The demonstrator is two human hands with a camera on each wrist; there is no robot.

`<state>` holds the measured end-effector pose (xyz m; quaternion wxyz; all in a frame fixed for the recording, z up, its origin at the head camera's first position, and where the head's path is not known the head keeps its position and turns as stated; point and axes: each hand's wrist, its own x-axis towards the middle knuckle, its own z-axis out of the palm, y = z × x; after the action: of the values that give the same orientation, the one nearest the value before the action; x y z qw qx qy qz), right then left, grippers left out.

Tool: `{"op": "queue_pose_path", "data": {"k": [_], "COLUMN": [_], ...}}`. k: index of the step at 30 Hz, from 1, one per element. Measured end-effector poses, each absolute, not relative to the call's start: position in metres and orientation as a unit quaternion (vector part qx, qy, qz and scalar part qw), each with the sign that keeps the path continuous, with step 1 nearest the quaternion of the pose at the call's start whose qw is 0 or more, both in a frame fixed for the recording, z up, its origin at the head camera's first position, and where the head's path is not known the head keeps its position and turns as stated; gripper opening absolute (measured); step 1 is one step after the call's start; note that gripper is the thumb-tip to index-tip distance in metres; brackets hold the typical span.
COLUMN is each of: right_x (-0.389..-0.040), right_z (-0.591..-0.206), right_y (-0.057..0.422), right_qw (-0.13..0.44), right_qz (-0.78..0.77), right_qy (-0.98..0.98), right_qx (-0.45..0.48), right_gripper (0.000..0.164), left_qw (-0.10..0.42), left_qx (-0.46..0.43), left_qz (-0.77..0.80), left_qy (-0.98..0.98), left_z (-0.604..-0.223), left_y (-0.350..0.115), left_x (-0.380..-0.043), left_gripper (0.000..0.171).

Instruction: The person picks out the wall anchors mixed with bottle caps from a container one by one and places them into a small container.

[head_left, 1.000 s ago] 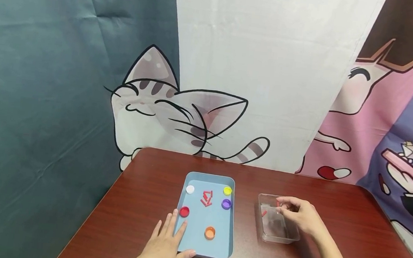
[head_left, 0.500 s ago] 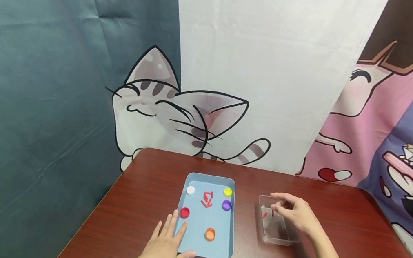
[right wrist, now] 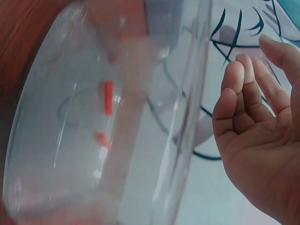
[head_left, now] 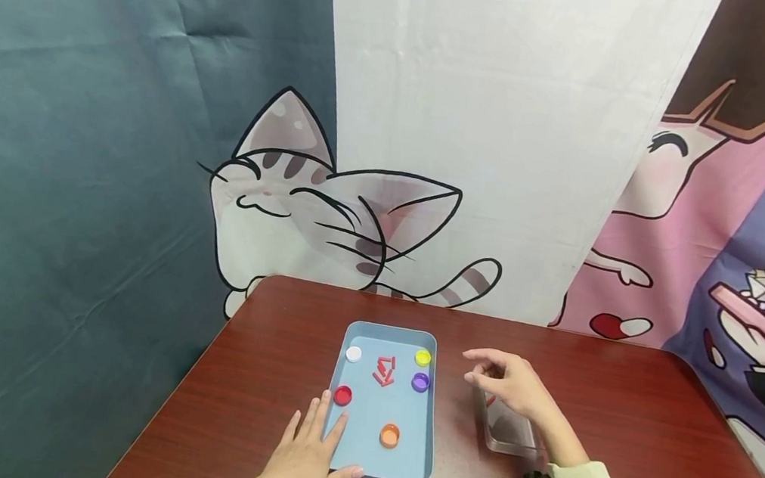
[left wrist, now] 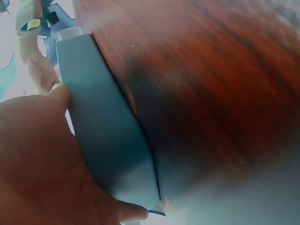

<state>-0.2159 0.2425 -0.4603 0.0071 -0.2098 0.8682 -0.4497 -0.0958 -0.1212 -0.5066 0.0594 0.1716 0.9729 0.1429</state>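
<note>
My left hand lies over the near left corner of a light blue tray, fingers spread along its rim and thumb at the near edge. In the left wrist view this hand rests along the tray's outer wall. My right hand hovers over the left part of a clear plastic box, forefinger extended, nothing in its fingers. Two small red sticks lie in the box in the right wrist view. Several more red sticks form a loose cluster in the tray.
Around the tray's inside stand small round caps: white, yellow, purple, red and orange. Both containers sit on a dark red wooden table. A printed curtain hangs behind its far edge.
A red stick held by my right fingertips a second ago has been let go into the clear box. The right hand has since moved left toward the tray. My left hand stays put.
</note>
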Motion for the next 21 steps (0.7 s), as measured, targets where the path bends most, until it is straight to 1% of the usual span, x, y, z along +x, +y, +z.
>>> {"op": "queue_pose_path", "data": {"k": [4,12,21], "right_x": [-0.219,-0.230,-0.235], "right_z": [-0.461,-0.465,-0.468], "right_y": [0.228,0.206,0.182], "right_qw": [0.025,0.022,0.041], "right_qz": [-0.454,-0.436,-0.423], "right_qy": [0.865,0.868,0.866], "right_qx": [-0.213,-0.239,-0.264], "right_gripper": [0.033,0.032,0.033], "left_qw": [0.060,0.060,0.052], "left_qx": [0.170,0.171,0.171], "left_qz": [0.143,0.146,0.135], "left_qy": [0.973,0.972,0.975], "left_z": [-0.506,-0.504,-0.506], "left_y": [-0.121,-0.121,-0.121], "left_x": [-0.095,-0.093,-0.094], "left_gripper": [0.092,0.091,0.091]}}
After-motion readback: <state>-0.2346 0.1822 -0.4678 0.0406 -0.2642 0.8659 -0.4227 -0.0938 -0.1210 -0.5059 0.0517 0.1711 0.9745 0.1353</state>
